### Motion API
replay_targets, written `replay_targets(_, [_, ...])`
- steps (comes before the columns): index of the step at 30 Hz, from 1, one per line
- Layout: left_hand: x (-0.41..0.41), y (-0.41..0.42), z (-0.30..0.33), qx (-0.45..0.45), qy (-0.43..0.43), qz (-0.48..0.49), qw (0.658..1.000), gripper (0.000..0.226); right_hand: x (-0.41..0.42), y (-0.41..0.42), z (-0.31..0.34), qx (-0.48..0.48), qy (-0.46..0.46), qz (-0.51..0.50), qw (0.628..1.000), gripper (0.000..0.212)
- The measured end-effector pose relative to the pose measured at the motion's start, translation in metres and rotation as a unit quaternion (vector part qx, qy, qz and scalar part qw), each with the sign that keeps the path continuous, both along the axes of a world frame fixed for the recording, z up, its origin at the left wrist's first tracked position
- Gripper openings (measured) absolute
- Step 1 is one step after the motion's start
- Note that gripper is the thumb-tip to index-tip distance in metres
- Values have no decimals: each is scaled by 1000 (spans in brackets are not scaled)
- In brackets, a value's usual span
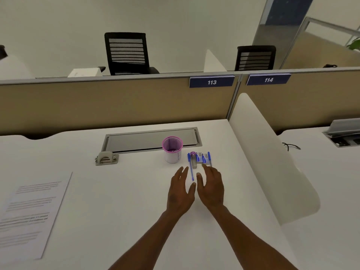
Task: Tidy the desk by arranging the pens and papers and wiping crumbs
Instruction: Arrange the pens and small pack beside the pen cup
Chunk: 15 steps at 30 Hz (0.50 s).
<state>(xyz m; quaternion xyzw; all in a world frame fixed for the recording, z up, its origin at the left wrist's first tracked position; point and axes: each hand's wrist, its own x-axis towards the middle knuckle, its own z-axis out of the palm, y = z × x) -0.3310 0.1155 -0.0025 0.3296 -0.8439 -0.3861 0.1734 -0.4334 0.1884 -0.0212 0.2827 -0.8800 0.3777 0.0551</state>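
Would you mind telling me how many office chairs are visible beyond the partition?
2. One black mesh chair stands behind the partition left of centre; the other is further right, above the 113 and 114 signs. Others may be hidden.

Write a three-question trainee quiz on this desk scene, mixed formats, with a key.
1. True or false: the left hand is gripping the blue pen.
2. Multiple choice: the pink-rimmed pen cup stands (A) on the printed paper, (B) just left of the pens, near the cable tray, (C) beyond the white side divider.
3. Fill in: the label above this desk's right end reads ___.

Key: 1 false, both hands, the right hand too, are open and hold nothing; 2 B; 3 113.
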Motion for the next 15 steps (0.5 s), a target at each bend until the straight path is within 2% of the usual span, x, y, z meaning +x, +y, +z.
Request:
replay_targets(5, [53,-16,17,-93,36,73,992,67,46,-17,8,60,33,90,994,63])
replay_targets(15, [193,-89,28,-193,-11,178,965,69,145,-88,40,81,84,225,967,80])
